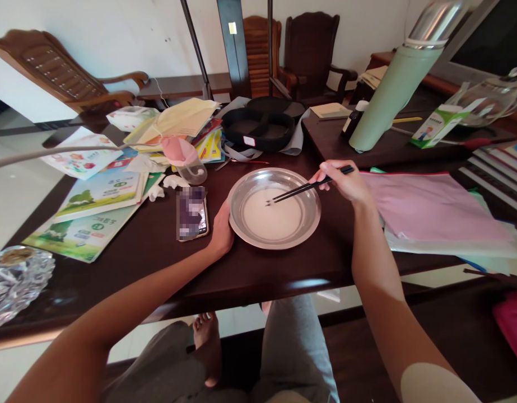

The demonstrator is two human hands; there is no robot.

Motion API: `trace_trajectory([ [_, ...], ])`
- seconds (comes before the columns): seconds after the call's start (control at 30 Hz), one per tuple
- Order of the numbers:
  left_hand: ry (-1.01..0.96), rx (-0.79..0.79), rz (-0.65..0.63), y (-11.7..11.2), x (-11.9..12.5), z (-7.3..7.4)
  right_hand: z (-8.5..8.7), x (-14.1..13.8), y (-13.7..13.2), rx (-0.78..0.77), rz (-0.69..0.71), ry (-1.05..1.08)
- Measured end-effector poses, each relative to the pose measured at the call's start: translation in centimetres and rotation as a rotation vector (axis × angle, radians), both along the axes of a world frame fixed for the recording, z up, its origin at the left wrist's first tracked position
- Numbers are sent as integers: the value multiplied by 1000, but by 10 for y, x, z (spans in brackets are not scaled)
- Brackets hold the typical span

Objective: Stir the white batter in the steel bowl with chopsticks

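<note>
A round metal dish holding a white liquid sits on the dark wooden table in front of me. My right hand is closed on a pair of black chopsticks, whose tips dip into the white liquid near the dish's middle. My left hand cups the dish's left rim, fingers curled against it. A phone lies face up just left of that hand.
Books and papers clutter the table's left, with a pink-lidded cup and a glass dish. A black divided tray sits behind. A green flask, pink folder and boxes stand on the right.
</note>
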State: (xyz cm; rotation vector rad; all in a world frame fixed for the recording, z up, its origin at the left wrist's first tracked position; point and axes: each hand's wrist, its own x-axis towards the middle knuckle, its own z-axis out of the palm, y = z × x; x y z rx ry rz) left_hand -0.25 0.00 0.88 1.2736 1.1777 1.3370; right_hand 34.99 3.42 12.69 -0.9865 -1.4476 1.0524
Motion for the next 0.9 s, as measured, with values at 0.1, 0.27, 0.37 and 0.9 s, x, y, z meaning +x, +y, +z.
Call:
trace_trajectory([
  [0.1, -16, 7, 0, -1, 0, 1, 3, 11, -1, -40, -12, 31],
  [0.27, 0, -7, 4, 0, -1, 0, 2, -10, -5, -92, 156, -10],
  [0.37, 17, -18, 8, 0, -1, 0, 0, -17, -3, -27, 126, -40],
  [0.9, -39, -36, 18, -1, 1, 2, 1, -16, -3, -18, 75, -50],
])
